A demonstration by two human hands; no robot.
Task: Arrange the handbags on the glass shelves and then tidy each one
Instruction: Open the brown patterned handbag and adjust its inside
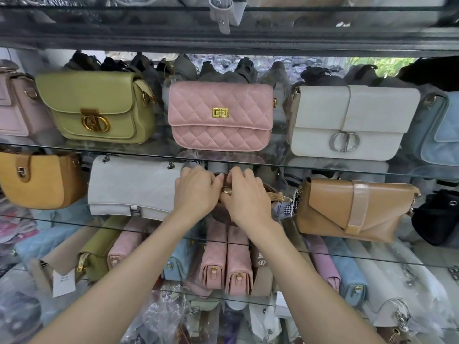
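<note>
Both my hands work on a small brown handbag (272,192) with a gold zip, standing on the middle glass shelf (74,219) between a white quilted bag (131,184) and a tan envelope bag (347,209). My left hand (195,188) holds the bag's left end with curled fingers. My right hand (244,192) grips its top by the zip. My hands hide most of the bag. On the shelf above stand a green bag (96,108), a pink quilted bag (219,115) and a white bag (352,122).
A mustard bag (37,180) sits at the far left of the middle shelf and a black bag (437,217) at the far right. Lower shelves hold several pink, blue and green bags on edge, plus plastic-wrapped stock. A dark shelf edge (223,33) runs overhead.
</note>
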